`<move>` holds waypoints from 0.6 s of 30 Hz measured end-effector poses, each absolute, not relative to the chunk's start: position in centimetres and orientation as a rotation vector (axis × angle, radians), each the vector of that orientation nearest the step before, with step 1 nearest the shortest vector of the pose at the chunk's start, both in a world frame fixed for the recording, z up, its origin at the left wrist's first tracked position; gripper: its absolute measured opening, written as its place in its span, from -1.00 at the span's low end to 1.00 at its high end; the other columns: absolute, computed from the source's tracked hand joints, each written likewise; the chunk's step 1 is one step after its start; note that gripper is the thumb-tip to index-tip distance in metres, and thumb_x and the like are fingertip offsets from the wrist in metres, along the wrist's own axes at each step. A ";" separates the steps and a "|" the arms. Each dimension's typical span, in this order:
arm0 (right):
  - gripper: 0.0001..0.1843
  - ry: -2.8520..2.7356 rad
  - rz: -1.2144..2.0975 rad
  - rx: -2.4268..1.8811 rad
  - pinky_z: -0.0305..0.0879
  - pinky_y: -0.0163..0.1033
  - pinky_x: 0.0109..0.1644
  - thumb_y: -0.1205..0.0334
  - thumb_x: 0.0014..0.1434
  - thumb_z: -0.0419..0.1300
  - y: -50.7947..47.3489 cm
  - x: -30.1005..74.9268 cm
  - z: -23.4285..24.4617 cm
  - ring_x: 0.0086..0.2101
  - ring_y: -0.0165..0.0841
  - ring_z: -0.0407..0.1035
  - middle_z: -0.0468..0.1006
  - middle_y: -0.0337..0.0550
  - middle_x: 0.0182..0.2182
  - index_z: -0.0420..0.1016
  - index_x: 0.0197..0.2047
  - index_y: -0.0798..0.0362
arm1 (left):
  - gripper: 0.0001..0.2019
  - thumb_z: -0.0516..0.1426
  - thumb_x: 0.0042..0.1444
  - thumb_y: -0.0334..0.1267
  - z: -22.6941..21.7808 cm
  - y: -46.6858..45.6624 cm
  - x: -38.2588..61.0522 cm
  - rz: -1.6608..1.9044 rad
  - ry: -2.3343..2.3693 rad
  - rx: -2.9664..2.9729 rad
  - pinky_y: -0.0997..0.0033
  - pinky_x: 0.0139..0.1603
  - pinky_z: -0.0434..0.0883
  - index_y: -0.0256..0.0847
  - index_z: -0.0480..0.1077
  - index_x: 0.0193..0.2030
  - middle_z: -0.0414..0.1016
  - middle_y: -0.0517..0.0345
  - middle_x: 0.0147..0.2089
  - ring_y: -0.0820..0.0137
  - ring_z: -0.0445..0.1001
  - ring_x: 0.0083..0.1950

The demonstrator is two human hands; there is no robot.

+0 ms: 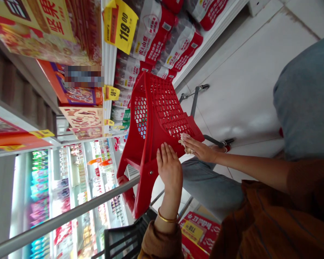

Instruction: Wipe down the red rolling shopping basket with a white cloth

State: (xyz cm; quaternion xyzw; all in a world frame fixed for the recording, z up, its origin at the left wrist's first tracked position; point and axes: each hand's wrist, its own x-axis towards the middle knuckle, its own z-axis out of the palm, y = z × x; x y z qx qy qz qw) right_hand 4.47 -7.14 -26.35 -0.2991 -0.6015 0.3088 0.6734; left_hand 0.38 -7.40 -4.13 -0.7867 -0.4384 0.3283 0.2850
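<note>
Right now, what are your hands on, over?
Left hand flat on red plastic shopping basket. Right hand pressing crumpled tissue against its edge. Metal rail alongside basket.

A white store shelf (207, 45) holds shrink-wrapped packs of bottled water (162, 39).

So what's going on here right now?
A person is in a shop aisle with both bare hands on a red plastic shopping basket. The left hand, wearing a gold bangle, lies flat against the basket. The right hand presses a crumpled pale cloth onto the basket's edge. Beside them are shelves of wrapped bottled water with a yellow price tag.
</note>
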 end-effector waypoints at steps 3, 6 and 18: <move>-0.29 -1.354 0.723 -0.742 -0.09 0.13 0.41 0.45 0.33 -0.13 -7.6 4.3 -28.3 0.38 -0.23 -0.29 -0.17 -0.09 0.42 -0.31 0.45 -0.05 | -0.56 -0.12 0.31 -0.44 -4.8 -7.3 0.6 0.879 -1.210 -2.133 0.01 0.43 0.05 -0.51 0.18 0.30 0.16 -0.30 0.35 0.14 0.12 0.40; -0.30 -1.300 0.809 -0.861 -0.06 0.13 0.40 0.43 0.32 -0.10 -8.2 4.2 -30.3 0.38 -0.22 -0.22 -0.14 -0.06 0.42 -0.27 0.44 -0.04 | -0.54 -0.13 0.32 -0.43 -6.2 -6.7 1.0 0.896 -1.210 -2.176 0.07 0.45 0.00 -0.48 0.13 0.32 0.13 -0.24 0.37 0.19 0.07 0.42; -0.38 -1.123 0.842 -0.856 -0.08 0.10 0.41 0.32 0.37 -0.14 -5.7 4.1 -24.8 0.37 -0.23 -0.17 -0.11 -0.09 0.42 -0.20 0.44 -0.06 | -0.52 -0.18 0.31 -0.43 -8.9 -5.2 0.7 0.967 -1.206 -2.168 0.10 0.43 0.03 -0.33 0.09 0.36 0.05 -0.07 0.42 0.24 0.01 0.45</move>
